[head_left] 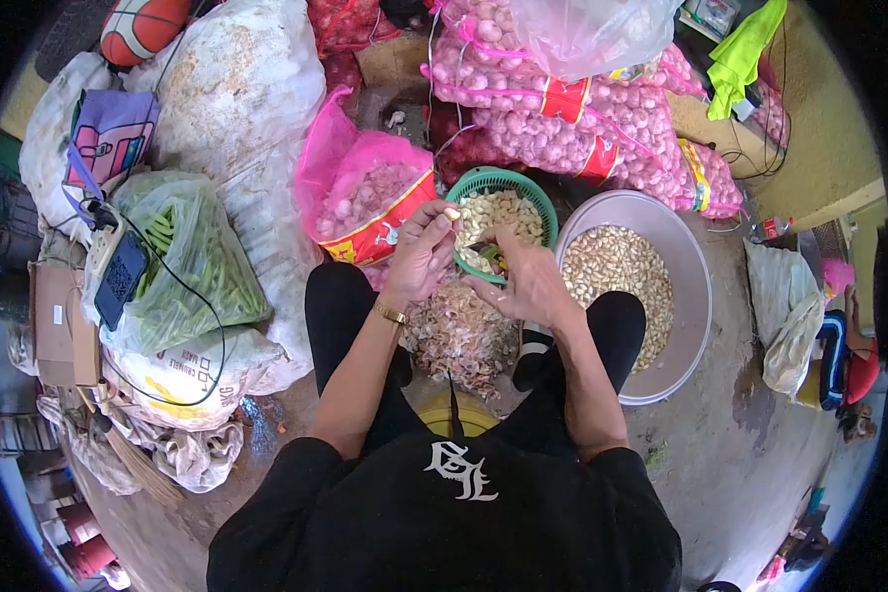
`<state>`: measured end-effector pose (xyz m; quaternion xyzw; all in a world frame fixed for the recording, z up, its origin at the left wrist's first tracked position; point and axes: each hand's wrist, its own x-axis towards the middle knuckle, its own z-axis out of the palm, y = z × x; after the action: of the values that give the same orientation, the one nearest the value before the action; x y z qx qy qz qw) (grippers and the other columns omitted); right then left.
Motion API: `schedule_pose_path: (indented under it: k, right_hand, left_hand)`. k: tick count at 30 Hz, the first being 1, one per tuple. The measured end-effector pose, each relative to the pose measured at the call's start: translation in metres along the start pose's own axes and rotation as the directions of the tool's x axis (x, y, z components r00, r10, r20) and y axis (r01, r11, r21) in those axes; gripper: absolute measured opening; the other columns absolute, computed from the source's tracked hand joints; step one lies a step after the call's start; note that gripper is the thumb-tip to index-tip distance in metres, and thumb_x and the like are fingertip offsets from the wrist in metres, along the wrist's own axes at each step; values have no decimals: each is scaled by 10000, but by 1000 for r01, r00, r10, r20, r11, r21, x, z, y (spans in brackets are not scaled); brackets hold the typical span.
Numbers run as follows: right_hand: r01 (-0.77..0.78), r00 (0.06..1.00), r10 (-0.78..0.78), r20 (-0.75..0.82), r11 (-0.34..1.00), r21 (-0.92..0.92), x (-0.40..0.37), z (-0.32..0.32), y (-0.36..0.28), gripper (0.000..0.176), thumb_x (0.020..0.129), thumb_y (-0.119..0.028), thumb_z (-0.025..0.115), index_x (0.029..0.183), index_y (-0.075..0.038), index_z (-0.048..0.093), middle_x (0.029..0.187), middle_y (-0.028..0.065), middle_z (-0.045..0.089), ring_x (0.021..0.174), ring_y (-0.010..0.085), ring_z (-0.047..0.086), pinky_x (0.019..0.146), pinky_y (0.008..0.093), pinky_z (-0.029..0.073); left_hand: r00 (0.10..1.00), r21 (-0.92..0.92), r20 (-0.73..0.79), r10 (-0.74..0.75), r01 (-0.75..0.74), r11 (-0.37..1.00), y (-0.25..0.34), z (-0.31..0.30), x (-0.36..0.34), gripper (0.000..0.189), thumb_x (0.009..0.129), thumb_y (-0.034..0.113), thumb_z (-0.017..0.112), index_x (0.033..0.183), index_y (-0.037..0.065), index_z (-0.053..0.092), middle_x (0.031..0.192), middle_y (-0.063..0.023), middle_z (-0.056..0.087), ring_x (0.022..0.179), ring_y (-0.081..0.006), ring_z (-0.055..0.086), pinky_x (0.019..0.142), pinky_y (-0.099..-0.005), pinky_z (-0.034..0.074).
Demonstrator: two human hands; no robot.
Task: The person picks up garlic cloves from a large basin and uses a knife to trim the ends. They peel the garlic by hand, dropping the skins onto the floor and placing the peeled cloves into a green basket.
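My left hand (424, 252) is closed, with a pale garlic clove (452, 213) pinched at its fingertips. My right hand (523, 271) is curled over the near edge of the green basket (549, 212); a small yellow and dark object (493, 259) shows by its fingers, and I cannot make out its grip. Peeled cloves lie in the basket. Below both hands is a heap of papery garlic skins (461, 335) between my knees. A wide pale tub (696, 296) at the right holds many cloves (617, 271).
An open pink net bag of garlic (365, 197) stands just left of the basket. Full net bags (582, 128) are stacked behind. White sacks (237, 109) and a plastic bag of green vegetables (192, 261) line the left side, with a phone (121, 279) on top.
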<state>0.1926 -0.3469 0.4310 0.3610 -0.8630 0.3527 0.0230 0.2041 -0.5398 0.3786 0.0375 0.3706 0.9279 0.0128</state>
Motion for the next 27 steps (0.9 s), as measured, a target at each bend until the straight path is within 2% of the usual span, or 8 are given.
schedule_pose_path:
  k: [3, 9, 12, 15, 17, 20, 24, 27]
  right_hand:
    - [-49, 995, 43, 86, 996, 69, -4, -4, -8, 499, 816, -292, 737, 1179, -55, 489, 768, 183, 622, 769, 376, 641, 654, 440, 480]
    - [88, 985, -62, -164, 984, 157, 0, 8, -2, 294, 854, -219, 663, 1064, -35, 571, 732, 183, 604, 702, 386, 625, 606, 448, 475]
    - [21, 998, -15, -69, 996, 82, -1, 2, -2, 225, 859, -222, 679, 989, -46, 629, 744, 163, 612, 686, 372, 620, 602, 437, 474]
    - [-65, 998, 62, 33, 992, 104, -1, 0, -3, 160, 816, -126, 748, 902, -28, 656, 771, 119, 631, 716, 245, 618, 664, 324, 487]
    - [17, 974, 47, -222, 961, 277, 4, 11, -2, 243, 755, -185, 802, 879, -53, 640, 758, 122, 637, 663, 294, 630, 603, 366, 486]
    - [69, 928, 59, -368, 944, 323, 12, 18, -6, 263, 760, -155, 808, 911, -46, 622, 769, 118, 651, 666, 277, 634, 610, 342, 494]
    - [-5, 912, 156, -380, 929, 369, 11, 22, -13, 301, 823, -217, 769, 993, -39, 595, 769, 141, 655, 674, 305, 648, 605, 370, 498]
    - [-118, 947, 178, -268, 966, 229, 11, 16, -17, 246, 902, -177, 674, 1060, -27, 560, 818, 173, 633, 713, 291, 634, 645, 360, 489]
  left_hand:
    - [1000, -66, 7, 11, -10, 998, 3, -1, -1, 181, 964, 179, 613, 1097, 57, 605, 887, -17, 650, 447, -1, 364, 379, -166, 276]
    - [995, -26, 74, 67, -65, 998, 6, -10, 0, 163, 936, 78, 632, 1097, 53, 620, 931, -34, 674, 488, -2, 386, 431, -157, 317]
    - [996, -27, 75, 46, -44, 999, 9, -11, -3, 166, 926, 41, 632, 1093, 40, 625, 963, -44, 682, 513, 1, 394, 455, -152, 321]
    - [994, 37, 74, 83, -86, 996, 9, -14, -1, 174, 920, 36, 638, 1092, 29, 622, 988, -53, 686, 525, 7, 399, 458, -153, 316]
    - [996, 7, 71, 52, -53, 999, 12, -11, -3, 182, 909, 35, 651, 1088, 21, 618, 978, -51, 685, 540, 9, 418, 482, -154, 342]
    - [996, 92, 85, -10, 2, 996, 13, -15, -4, 185, 902, 38, 663, 1079, 18, 614, 966, -53, 681, 558, 9, 434, 514, -155, 360]
    - [996, 62, 78, 49, -54, 997, 11, 1, -3, 180, 900, 45, 667, 1072, 27, 615, 938, -35, 677, 564, 9, 455, 505, -152, 361]
    - [995, 49, 87, 53, -57, 997, 7, -1, -1, 177, 900, 61, 674, 1064, 38, 614, 922, -17, 674, 575, 6, 484, 484, -150, 368]
